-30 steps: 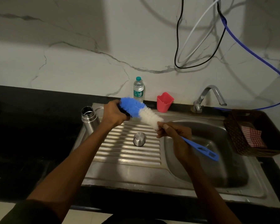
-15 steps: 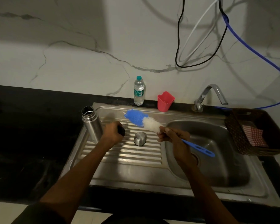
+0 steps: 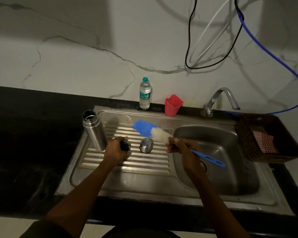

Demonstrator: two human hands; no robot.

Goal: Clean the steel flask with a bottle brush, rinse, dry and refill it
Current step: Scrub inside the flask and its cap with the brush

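From the head camera, we are seeing the left hand (image 3: 116,149) lower than a second ago: it has come away from the blue end of the bottle brush (image 3: 151,132) and is now resting on the ribbed drainboard (image 3: 127,166), fingers curled round a small black object (image 3: 124,146) that we cannot identify. The brush has dropped too and is now lying low over the drainboard rather than raised between both hands.

We are looking down at a stainless steel sink unit set in a black countertop (image 3: 24,134) against a white marble-patterned wall. A plastic water bottle (image 3: 145,93) and a red cup (image 3: 173,105) are standing at the back edge, the tap (image 3: 220,98) is arching over the basin (image 3: 217,160), and a dark woven basket (image 3: 268,138) holding a checked cloth (image 3: 265,142) is sitting to the right.

The right hand (image 3: 183,147) is gripping the brush's handle just behind the white bristles. The steel flask (image 3: 94,130) is standing upright and open at the drainboard's left edge, just beside the left hand; its steel cap (image 3: 146,145) is sitting between the two hands.
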